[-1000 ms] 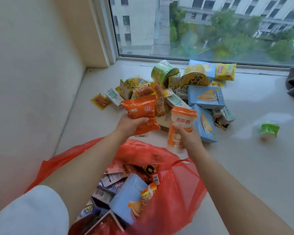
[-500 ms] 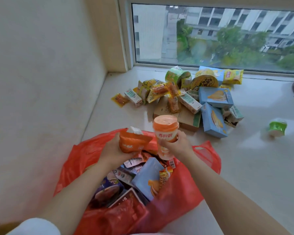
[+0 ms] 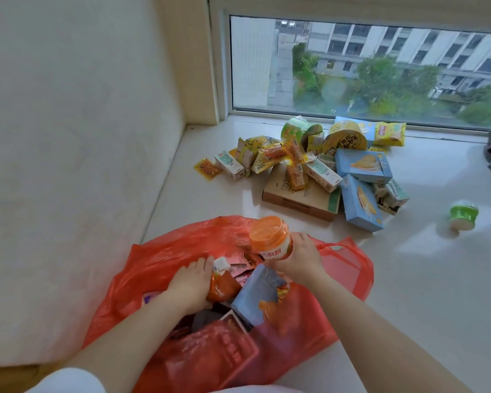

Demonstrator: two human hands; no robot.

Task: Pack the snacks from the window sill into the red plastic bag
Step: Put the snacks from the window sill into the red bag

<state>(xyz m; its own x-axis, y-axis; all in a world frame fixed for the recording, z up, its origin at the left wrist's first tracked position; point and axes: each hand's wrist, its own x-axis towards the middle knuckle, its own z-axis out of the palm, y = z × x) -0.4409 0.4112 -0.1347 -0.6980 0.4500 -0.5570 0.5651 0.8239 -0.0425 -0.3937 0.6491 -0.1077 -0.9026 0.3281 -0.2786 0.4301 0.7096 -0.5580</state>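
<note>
My left hand [image 3: 189, 285] is pinching an orange snack packet [image 3: 221, 287] inside the mouth of the red plastic bag [image 3: 159, 259], which is lying open on the window sill [image 3: 408, 279]. My right hand [image 3: 299, 258] is wrapping its grip around an orange-lidded cup [image 3: 270, 238] just above the bag's far rim. The bag is already holding a blue pouch [image 3: 262, 297], dark packets and several wrappers. At about one o'clock from the bag, the remaining snacks [image 3: 318, 165] are sitting piled around a cardboard box [image 3: 301, 197], and a green cup [image 3: 462, 215] is standing apart at three o'clock.
</note>
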